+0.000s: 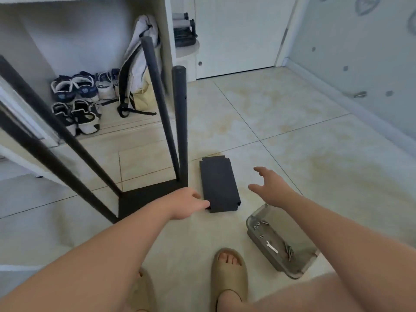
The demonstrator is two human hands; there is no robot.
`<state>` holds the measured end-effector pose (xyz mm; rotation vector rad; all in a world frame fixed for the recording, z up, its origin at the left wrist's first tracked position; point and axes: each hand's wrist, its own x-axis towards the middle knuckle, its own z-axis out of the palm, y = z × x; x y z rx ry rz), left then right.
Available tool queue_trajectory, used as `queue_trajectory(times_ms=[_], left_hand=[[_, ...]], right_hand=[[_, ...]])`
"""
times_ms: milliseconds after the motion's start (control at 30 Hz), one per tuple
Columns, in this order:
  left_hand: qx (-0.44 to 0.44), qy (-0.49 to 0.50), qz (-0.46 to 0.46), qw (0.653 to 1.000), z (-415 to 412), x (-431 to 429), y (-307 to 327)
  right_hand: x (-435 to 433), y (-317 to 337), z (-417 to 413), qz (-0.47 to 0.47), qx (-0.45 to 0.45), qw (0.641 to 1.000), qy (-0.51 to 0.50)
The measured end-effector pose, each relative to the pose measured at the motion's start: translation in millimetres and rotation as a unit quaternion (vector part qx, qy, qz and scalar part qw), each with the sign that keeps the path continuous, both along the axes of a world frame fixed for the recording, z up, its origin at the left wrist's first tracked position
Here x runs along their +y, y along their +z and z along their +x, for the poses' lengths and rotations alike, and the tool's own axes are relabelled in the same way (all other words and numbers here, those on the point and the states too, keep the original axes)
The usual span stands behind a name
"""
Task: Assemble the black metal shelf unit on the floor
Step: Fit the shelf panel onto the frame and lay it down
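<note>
Your left hand (191, 203) meets the near corner of the flat, matte black panel (218, 183) on the floor. Its fingertips are hidden, so the grip is unclear. Your right hand (267, 185) hovers spread and empty. The round frame posts (67, 137) are cut off at left.

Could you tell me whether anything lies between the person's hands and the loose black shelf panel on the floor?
Nothing visible does. The left hand reaches the shelf panel at its near left corner; the right hand hovers open off its right edge over bare tile. The tray of screws sits nearer, clear of both.
</note>
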<state>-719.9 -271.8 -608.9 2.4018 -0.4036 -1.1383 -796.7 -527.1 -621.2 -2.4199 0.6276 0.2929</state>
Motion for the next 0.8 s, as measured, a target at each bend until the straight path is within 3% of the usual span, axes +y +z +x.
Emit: queue_trajectory(times_ms=[133,233,500,700,800], left_hand=[[-0.011,-0.086,0.013,0.996,-18.0,-54.7,-31.7],[-0.011,-0.093,0.011,0.996,-23.8,-92.0,-60.7],[-0.024,0.045,0.016,0.999,16.1,-148.3,-174.4],[-0.083,0.178,0.067,0.978,68.8,-143.5,-245.6],[-0.064,0.243,0.055,0.966,87.7,-133.0,-271.7]], right_hand=[[-47.1,-21.4,-32.6,-0.014,0.068,0.998,0.003],[-75.8,-42.7,-42.0,-0.025,0.102,0.994,0.007],[-113.5,-122.8,16.1,-0.038,0.088,0.995,0.017],[-104.7,-194.8,79.5,-0.026,0.085,0.994,0.064],[-89.9,-225.1,106.2,-0.007,0.095,0.993,0.071]])
